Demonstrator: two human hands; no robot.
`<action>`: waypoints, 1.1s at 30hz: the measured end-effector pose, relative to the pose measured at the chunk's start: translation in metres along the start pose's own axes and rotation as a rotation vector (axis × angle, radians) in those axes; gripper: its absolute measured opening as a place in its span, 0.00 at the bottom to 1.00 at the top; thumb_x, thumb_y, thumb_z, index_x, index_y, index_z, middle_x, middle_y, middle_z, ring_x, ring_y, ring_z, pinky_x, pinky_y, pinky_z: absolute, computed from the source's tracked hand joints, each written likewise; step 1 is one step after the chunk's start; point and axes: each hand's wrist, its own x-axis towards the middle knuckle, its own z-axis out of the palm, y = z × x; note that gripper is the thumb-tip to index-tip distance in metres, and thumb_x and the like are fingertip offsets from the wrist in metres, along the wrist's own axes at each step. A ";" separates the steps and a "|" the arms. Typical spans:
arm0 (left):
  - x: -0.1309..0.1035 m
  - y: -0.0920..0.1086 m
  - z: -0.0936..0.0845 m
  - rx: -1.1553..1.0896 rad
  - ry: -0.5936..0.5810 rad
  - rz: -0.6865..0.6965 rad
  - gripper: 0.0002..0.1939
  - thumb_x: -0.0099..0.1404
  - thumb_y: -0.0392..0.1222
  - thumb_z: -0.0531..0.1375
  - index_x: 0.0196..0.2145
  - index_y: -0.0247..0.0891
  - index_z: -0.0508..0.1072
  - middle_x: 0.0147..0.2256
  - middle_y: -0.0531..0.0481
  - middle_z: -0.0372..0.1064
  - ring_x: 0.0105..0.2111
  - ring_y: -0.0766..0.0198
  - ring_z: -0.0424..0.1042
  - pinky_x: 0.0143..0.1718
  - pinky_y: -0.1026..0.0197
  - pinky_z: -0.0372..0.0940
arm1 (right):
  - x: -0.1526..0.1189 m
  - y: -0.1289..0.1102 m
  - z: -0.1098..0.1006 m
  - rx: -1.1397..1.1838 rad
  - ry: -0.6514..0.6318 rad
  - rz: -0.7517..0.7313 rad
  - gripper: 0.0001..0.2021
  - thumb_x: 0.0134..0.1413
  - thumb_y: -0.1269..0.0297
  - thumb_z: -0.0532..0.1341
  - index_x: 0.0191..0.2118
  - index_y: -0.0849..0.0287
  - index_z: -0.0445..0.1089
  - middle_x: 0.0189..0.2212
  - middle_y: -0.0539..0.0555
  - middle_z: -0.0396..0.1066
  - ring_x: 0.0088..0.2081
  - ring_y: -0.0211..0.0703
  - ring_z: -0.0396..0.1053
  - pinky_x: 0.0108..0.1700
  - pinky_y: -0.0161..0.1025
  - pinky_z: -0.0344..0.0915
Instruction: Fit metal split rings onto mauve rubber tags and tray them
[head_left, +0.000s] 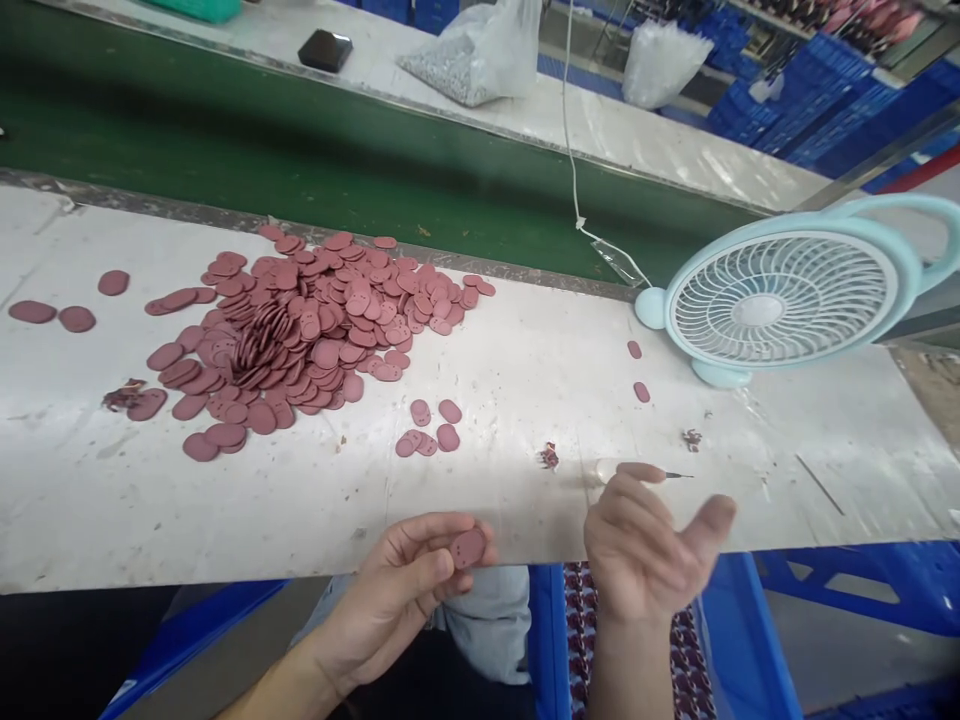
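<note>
Near the table's front edge, my left hand (409,590) is closed on a dusty-red oval disc (468,549), pinched between thumb and fingers. The disc has small marks like holes near its lower left end. My right hand (649,545) is raised to the right, thumb stretched away and fingers loosely bent, slightly blurred. Behind its fingers shows a thin pointed tool (679,475) with a pale handle, partly covered by the hand; it appears to lie on the table. A small group of similar discs (448,437) lies beyond my left hand.
A big heap of red discs (322,320) covers the table's left middle. A light-blue fan (780,290) stands at the right. Dark scraps (549,456) and a thin stick (820,484) lie about. Below the edge is a blue crate (750,640); a green strip (450,170) runs behind.
</note>
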 end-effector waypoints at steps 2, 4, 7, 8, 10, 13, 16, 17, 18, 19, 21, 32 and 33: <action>-0.001 0.003 -0.004 0.003 0.026 0.010 0.12 0.63 0.38 0.70 0.45 0.39 0.83 0.50 0.43 0.80 0.47 0.58 0.81 0.41 0.71 0.74 | -0.008 0.010 0.017 -0.630 0.125 -0.174 0.05 0.64 0.66 0.63 0.45 0.53 0.72 0.22 0.42 0.64 0.17 0.30 0.61 0.14 0.25 0.60; -0.001 0.005 -0.005 0.005 0.046 0.020 0.13 0.62 0.38 0.71 0.45 0.38 0.83 0.50 0.42 0.80 0.46 0.58 0.81 0.41 0.71 0.75 | -0.004 0.018 0.027 -1.184 0.237 -0.217 0.08 0.60 0.64 0.67 0.45 0.54 0.75 0.28 0.47 0.70 0.24 0.37 0.68 0.23 0.33 0.67; -0.002 0.006 -0.003 0.006 0.066 0.024 0.13 0.61 0.39 0.72 0.44 0.38 0.83 0.48 0.42 0.81 0.44 0.58 0.82 0.40 0.70 0.75 | 0.016 0.026 0.029 -1.728 0.339 -0.245 0.14 0.56 0.61 0.68 0.48 0.56 0.76 0.38 0.54 0.72 0.34 0.46 0.70 0.39 0.47 0.69; -0.002 0.006 -0.002 0.010 0.070 0.024 0.13 0.60 0.39 0.73 0.44 0.38 0.83 0.48 0.42 0.81 0.43 0.58 0.82 0.40 0.70 0.75 | 0.022 0.028 0.027 -1.799 0.344 -0.247 0.15 0.55 0.61 0.67 0.48 0.56 0.76 0.38 0.54 0.72 0.34 0.47 0.69 0.43 0.51 0.68; -0.002 0.006 0.000 0.024 0.074 0.030 0.13 0.60 0.39 0.73 0.44 0.39 0.83 0.48 0.42 0.81 0.42 0.59 0.82 0.39 0.70 0.75 | 0.031 0.030 0.023 -1.801 0.330 -0.240 0.13 0.54 0.63 0.66 0.46 0.57 0.77 0.36 0.54 0.71 0.34 0.49 0.69 0.46 0.55 0.67; -0.003 0.005 0.002 0.058 0.088 0.045 0.12 0.59 0.39 0.74 0.42 0.39 0.84 0.47 0.42 0.82 0.42 0.58 0.82 0.38 0.70 0.74 | 0.027 0.032 0.023 -1.759 0.302 -0.216 0.09 0.56 0.63 0.65 0.42 0.56 0.77 0.34 0.54 0.70 0.35 0.49 0.70 0.43 0.53 0.70; -0.002 0.003 0.003 0.072 0.119 0.070 0.10 0.58 0.38 0.74 0.39 0.39 0.84 0.45 0.42 0.82 0.42 0.58 0.82 0.39 0.69 0.74 | 0.005 0.034 0.037 -1.610 0.208 -0.148 0.09 0.61 0.58 0.64 0.42 0.53 0.77 0.38 0.55 0.73 0.38 0.48 0.74 0.34 0.44 0.74; -0.001 0.002 0.003 0.070 0.124 0.081 0.10 0.58 0.39 0.74 0.39 0.39 0.84 0.45 0.42 0.82 0.42 0.59 0.82 0.39 0.69 0.73 | -0.005 0.035 0.043 -1.526 0.163 -0.112 0.09 0.62 0.57 0.64 0.43 0.52 0.77 0.39 0.54 0.73 0.39 0.47 0.75 0.33 0.41 0.75; -0.001 0.001 0.003 0.070 0.125 0.089 0.10 0.58 0.39 0.74 0.39 0.39 0.84 0.44 0.43 0.83 0.42 0.59 0.82 0.39 0.69 0.73 | -0.014 0.036 0.050 -1.426 0.116 -0.070 0.08 0.62 0.57 0.65 0.44 0.50 0.77 0.41 0.54 0.73 0.39 0.46 0.75 0.32 0.39 0.76; -0.001 0.001 0.004 0.073 0.122 0.095 0.10 0.58 0.39 0.74 0.39 0.40 0.84 0.44 0.43 0.83 0.41 0.59 0.82 0.38 0.69 0.73 | -0.023 0.038 0.056 -1.319 0.072 -0.024 0.07 0.62 0.59 0.65 0.45 0.49 0.78 0.42 0.54 0.74 0.39 0.45 0.76 0.33 0.37 0.77; 0.000 0.000 0.005 0.082 0.116 0.113 0.10 0.57 0.40 0.75 0.38 0.40 0.84 0.44 0.44 0.83 0.41 0.59 0.82 0.38 0.69 0.73 | -0.038 0.042 0.065 -1.136 0.003 0.058 0.08 0.63 0.63 0.66 0.46 0.46 0.79 0.45 0.53 0.74 0.39 0.43 0.77 0.32 0.35 0.77; 0.001 0.001 0.014 0.193 -0.007 0.168 0.06 0.57 0.37 0.74 0.32 0.38 0.81 0.43 0.46 0.82 0.40 0.62 0.79 0.43 0.63 0.72 | -0.049 0.057 0.080 -1.097 -0.013 0.116 0.09 0.62 0.62 0.67 0.47 0.47 0.81 0.40 0.55 0.79 0.34 0.43 0.76 0.34 0.37 0.77; 0.001 0.001 0.014 0.196 -0.010 0.173 0.06 0.57 0.37 0.74 0.31 0.37 0.81 0.43 0.46 0.82 0.40 0.62 0.79 0.43 0.63 0.72 | -0.049 0.056 0.080 -1.109 -0.015 0.131 0.09 0.63 0.62 0.66 0.47 0.47 0.81 0.40 0.55 0.79 0.34 0.42 0.76 0.34 0.37 0.76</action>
